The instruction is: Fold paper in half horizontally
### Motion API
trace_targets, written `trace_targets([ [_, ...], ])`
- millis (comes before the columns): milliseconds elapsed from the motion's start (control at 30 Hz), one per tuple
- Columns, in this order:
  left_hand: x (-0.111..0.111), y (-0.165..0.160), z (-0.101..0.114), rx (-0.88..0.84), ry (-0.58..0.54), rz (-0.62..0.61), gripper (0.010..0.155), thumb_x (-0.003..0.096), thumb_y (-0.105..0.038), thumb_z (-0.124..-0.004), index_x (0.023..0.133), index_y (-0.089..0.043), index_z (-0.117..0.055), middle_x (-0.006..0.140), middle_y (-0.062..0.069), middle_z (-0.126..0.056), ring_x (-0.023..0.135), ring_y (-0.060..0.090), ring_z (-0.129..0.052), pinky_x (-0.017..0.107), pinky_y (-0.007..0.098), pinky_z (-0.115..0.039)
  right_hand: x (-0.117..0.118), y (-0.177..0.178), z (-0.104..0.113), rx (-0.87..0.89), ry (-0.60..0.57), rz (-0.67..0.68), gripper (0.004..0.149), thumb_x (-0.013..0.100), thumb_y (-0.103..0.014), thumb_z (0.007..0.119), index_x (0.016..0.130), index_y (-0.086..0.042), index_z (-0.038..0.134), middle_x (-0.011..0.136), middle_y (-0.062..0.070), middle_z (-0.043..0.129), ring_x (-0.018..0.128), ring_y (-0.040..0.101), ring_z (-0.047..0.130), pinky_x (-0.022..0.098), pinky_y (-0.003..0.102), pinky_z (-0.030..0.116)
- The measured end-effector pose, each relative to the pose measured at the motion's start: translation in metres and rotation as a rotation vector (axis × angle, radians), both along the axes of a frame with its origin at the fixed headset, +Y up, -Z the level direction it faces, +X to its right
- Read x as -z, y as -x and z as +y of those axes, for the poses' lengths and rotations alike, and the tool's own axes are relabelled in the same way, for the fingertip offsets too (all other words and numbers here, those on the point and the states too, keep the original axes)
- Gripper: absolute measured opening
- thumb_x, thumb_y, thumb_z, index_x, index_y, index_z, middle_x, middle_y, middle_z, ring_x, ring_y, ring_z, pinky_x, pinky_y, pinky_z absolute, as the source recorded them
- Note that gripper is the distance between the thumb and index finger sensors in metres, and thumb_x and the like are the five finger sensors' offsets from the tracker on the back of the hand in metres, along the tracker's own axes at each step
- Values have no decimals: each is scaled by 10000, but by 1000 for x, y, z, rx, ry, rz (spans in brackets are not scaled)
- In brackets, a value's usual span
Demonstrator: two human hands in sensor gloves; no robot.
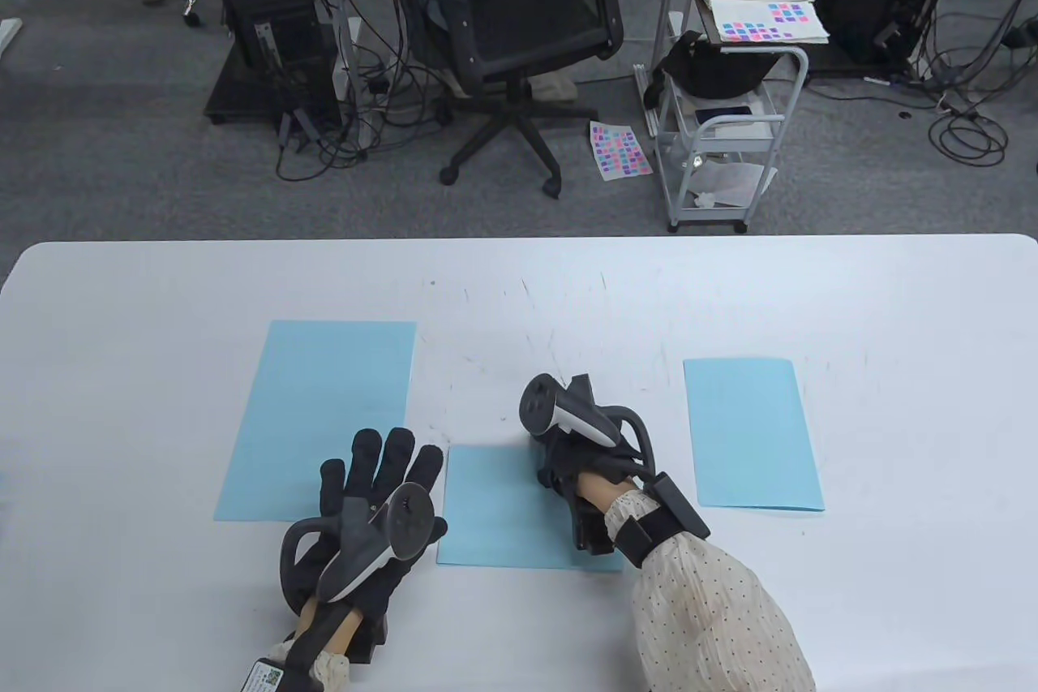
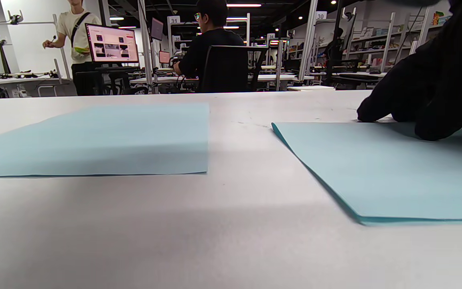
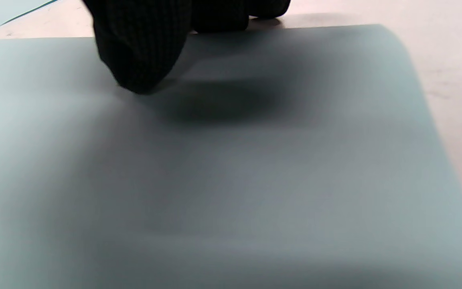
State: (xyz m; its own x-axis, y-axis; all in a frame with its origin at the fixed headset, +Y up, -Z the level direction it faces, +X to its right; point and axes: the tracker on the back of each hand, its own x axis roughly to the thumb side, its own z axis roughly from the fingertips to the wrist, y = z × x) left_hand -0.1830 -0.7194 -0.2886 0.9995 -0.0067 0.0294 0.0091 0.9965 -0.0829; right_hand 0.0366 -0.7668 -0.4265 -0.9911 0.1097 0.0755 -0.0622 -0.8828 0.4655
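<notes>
A folded light-blue paper lies flat at the table's front middle. My right hand presses its fingertips down on the paper near its far right corner, gripping nothing. The left wrist view shows this paper with the right hand's fingers on it. My left hand lies flat with fingers spread, just left of the folded paper, over the near right corner of an unfolded blue sheet. It holds nothing.
That unfolded sheet also shows in the left wrist view. A third blue sheet lies to the right. The white table ends at a far edge; beyond it stand an office chair and a cart.
</notes>
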Motion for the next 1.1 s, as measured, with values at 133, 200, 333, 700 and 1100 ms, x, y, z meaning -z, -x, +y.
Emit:
trace_targets([
  [133, 0, 0, -1, -1, 5, 0, 792, 343, -634, -646, 1032, -573, -261, 1197, -203, -150, 1166, 192, -133, 886, 560, -280, 0, 0, 0, -12, -24, -6, 646, 420, -283, 852, 993, -264, 557, 823, -19, 640, 1011, 326, 434, 739, 667, 228],
  [200, 0, 0, -2, -3, 12, 2, 793, 342, -634, -647, 1034, -570, -264, 1197, -202, -150, 1166, 193, -134, 886, 560, -281, 0, 0, -1, -11, -26, -13, 610, 418, -282, 855, 967, -269, 588, 825, -17, 638, 1012, 330, 431, 738, 667, 233],
  [333, -1, 0, -2, -4, 20, 1, 791, 343, -634, -647, 1034, -570, -268, 1197, -201, -149, 1165, 193, -134, 886, 559, -282, 1, 0, -1, -4, 1, -43, 545, 418, -280, 852, 910, -272, 616, 896, 6, 561, 1028, 346, 330, 736, 665, 221],
  [700, -1, 0, -3, -25, 21, -2, 791, 343, -633, -647, 1034, -569, -269, 1198, -200, -152, 1166, 195, -135, 886, 560, -282, -5, 15, 6, -138, -118, 19, 693, 401, -279, 870, 1018, -212, 563, 995, 49, 652, 1016, 356, 548, 742, 630, 387],
  [1100, 1, 5, -3, -36, 29, 17, 789, 344, -633, -646, 1036, -564, -273, 1197, -199, -152, 1165, 194, -136, 886, 559, -284, 9, 4, 1, -55, -15, -3, 672, 385, -296, 877, 976, -229, 563, 814, -18, 671, 972, 335, 495, 745, 625, 305],
])
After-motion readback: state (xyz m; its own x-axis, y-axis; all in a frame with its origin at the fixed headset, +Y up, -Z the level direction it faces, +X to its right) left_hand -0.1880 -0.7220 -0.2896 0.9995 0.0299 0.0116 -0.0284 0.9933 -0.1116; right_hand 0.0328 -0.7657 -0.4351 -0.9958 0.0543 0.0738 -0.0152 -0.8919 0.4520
